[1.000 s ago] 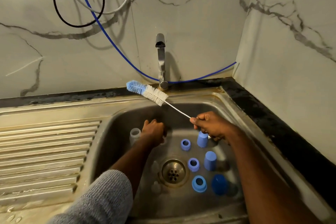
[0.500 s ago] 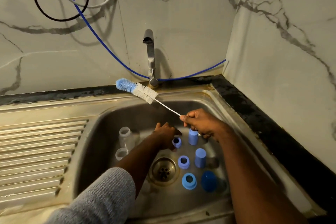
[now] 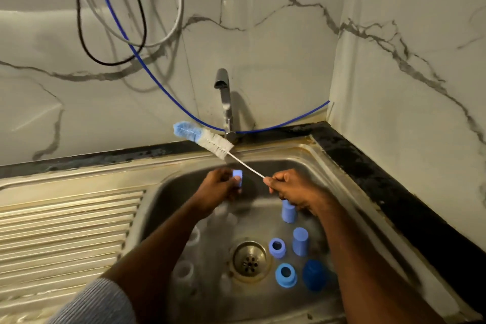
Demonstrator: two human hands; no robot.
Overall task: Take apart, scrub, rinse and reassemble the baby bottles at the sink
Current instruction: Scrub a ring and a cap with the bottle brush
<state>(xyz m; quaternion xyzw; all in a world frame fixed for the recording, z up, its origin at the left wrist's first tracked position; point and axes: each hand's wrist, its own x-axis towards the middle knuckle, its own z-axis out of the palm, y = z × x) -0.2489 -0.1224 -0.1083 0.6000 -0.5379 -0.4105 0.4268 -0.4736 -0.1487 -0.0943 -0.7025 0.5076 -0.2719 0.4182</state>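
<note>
Dismantled: blue caps (image 3: 299, 241) upright and blue rings (image 3: 277, 247) flat right of the drain, clear bottles (image 3: 184, 269) left, blurred.

Under my grips the sink (image 3: 310, 155) is dull, stained steel. My right grip (image 3: 292, 189) holds a twisted-wire brush (image 3: 210, 139) with soft bristles; my left (image 3: 221, 187) a matt plastic collar (image 3: 237, 176).

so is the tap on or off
Off, as far as shows: no water falls from the tap spout into the sink.
</note>
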